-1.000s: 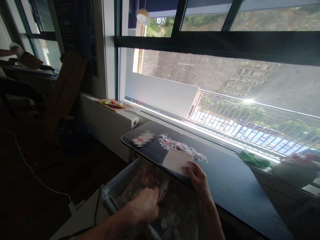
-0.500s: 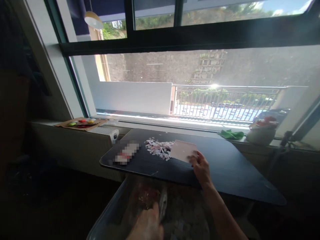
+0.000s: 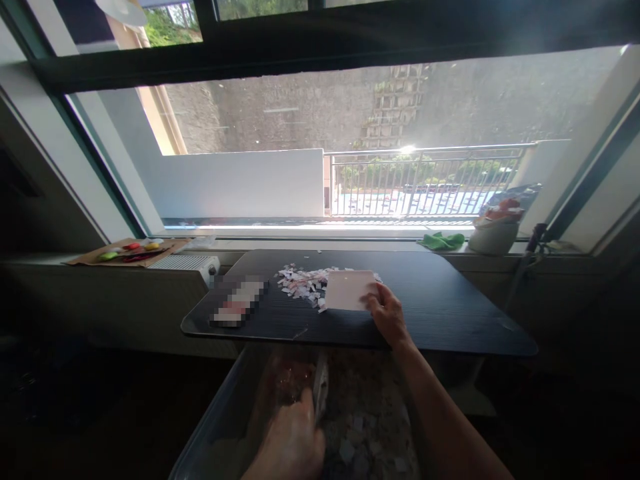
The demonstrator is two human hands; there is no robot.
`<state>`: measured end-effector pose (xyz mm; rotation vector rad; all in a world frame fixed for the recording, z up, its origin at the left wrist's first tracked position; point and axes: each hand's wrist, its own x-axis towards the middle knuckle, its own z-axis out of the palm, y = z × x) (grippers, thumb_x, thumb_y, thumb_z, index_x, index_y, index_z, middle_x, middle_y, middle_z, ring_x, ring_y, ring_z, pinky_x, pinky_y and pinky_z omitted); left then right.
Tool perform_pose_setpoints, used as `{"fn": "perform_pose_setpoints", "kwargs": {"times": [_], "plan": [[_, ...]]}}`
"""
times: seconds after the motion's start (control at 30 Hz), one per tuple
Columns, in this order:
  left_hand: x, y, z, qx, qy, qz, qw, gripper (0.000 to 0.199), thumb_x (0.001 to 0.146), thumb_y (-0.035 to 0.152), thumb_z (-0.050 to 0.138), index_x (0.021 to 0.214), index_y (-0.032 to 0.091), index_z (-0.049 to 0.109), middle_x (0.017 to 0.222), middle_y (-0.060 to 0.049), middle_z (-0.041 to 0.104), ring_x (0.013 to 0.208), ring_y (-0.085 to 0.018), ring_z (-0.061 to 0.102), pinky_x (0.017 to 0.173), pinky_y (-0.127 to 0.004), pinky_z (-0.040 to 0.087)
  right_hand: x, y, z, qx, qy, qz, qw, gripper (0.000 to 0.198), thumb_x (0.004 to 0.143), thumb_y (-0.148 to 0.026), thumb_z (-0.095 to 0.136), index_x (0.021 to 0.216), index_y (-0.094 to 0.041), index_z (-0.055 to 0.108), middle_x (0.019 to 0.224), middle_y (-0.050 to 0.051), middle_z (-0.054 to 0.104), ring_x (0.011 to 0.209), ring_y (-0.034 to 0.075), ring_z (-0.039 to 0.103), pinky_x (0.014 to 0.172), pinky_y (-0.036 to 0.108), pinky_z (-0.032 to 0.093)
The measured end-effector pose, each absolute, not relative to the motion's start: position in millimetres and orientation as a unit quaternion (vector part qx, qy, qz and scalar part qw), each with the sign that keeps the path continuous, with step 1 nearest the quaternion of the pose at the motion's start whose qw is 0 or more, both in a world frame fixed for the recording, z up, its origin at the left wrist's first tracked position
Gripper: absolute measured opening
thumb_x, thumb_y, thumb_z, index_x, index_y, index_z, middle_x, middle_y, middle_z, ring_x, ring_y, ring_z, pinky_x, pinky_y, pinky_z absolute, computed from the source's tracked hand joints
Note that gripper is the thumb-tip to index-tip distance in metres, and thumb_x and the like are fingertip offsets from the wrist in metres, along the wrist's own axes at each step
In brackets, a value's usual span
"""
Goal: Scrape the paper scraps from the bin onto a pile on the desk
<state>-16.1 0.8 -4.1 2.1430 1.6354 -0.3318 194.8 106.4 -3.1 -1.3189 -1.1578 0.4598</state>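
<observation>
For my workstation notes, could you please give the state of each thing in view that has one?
Right hand: closed on the white card.
White card: held by its right side.
Left hand: at the plastic bin, grip unclear.
Plastic bin: uncovered, pale pieces inside.
Paper scraps: loosely heaped on the table.
Green cloth: crumpled on the windowsill.

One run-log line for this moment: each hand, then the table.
Right hand: holding white card at paper scraps | Left hand: at plastic bin, grip unclear | Table: scraps, blurred-out item
</observation>
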Motion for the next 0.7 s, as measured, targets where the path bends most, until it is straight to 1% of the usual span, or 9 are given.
{"fn": "perform_pose_setpoints", "kwargs": {"times": [0.13,0.2,0.33,0.4,0.5,0.63,0.7], "plan": [[-15.1,0.8,-1.4,0.767,0.594,-0.129,0.204,0.052,0.072,0.021,0.036,0.122,0.006,0.035,0.099,-0.014,0.061,0.092,-0.025,0.056,0.076,-0.032,0.042,196.4,108.6,-6.7,-0.599,-0.476,0.155,0.625,0.032,0.069,-0.032,0.046,0.094,-0.016,0.058,0.076,0.003,0.063,0.065,0.016,0.053,0.063,0.027,0.041],[-15.2,1.3,-1.5,0.764,0.597,-0.13,0.207,0.051,0.071,0.021,0.037,0.12,0.007,0.036,0.099,-0.014,0.061,0.093,-0.026,0.056,0.076,-0.033,0.042,195.9,108.5,-7.0,-0.594,-0.468,0.167,0.633,0.032,0.068,-0.032,0.047,0.094,-0.016,0.058,0.077,0.003,0.063,0.064,0.015,0.052,0.062,0.027,0.04],[-15.8,1.6,-1.7,0.759,0.598,-0.12,0.227,0.045,0.071,0.021,0.038,0.115,0.01,0.04,0.097,-0.014,0.061,0.091,-0.026,0.057,0.074,-0.033,0.042,193.0,105.3,-3.9,-0.56,-0.505,0.209,0.623,0.029,0.068,-0.028,0.045,0.092,-0.017,0.057,0.07,0.001,0.062,0.059,0.014,0.051,0.06,0.025,0.04],[-15.7,1.4,-1.3,0.761,0.597,-0.113,0.228,0.044,0.071,0.021,0.038,0.114,0.01,0.041,0.096,-0.014,0.062,0.09,-0.026,0.057,0.073,-0.033,0.042,192.7,103.2,-1.6,-0.581,-0.498,0.183,0.617,0.028,0.067,-0.027,0.045,0.089,-0.017,0.059,0.069,0.001,0.061,0.061,0.014,0.051,0.061,0.025,0.04],[-15.3,1.2,-0.8,0.758,0.6,-0.123,0.224,0.043,0.072,0.02,0.039,0.114,0.009,0.041,0.097,-0.015,0.061,0.092,-0.026,0.056,0.075,-0.034,0.042,194.4,101.4,0.5,-0.622,-0.459,0.143,0.618,0.03,0.066,-0.027,0.043,0.089,-0.016,0.06,0.072,0.002,0.061,0.064,0.016,0.05,0.061,0.026,0.039],[-15.0,1.2,-1.5,0.758,0.602,-0.125,0.218,0.044,0.071,0.019,0.038,0.115,0.01,0.039,0.098,-0.015,0.061,0.092,-0.027,0.056,0.076,-0.036,0.041,197.1,101.9,-0.6,-0.628,-0.453,0.133,0.619,0.033,0.067,-0.027,0.042,0.095,-0.016,0.058,0.078,0.003,0.061,0.068,0.017,0.051,0.064,0.026,0.039],[-15.2,1.1,-2.1,0.76,0.599,-0.119,0.22,0.043,0.071,0.019,0.037,0.114,0.01,0.039,0.096,-0.014,0.061,0.091,-0.027,0.057,0.076,-0.037,0.041,197.8,102.5,-2.0,-0.64,-0.446,0.129,0.613,0.033,0.067,-0.027,0.042,0.095,-0.017,0.058,0.079,0.003,0.061,0.069,0.017,0.051,0.065,0.027,0.039]]}}
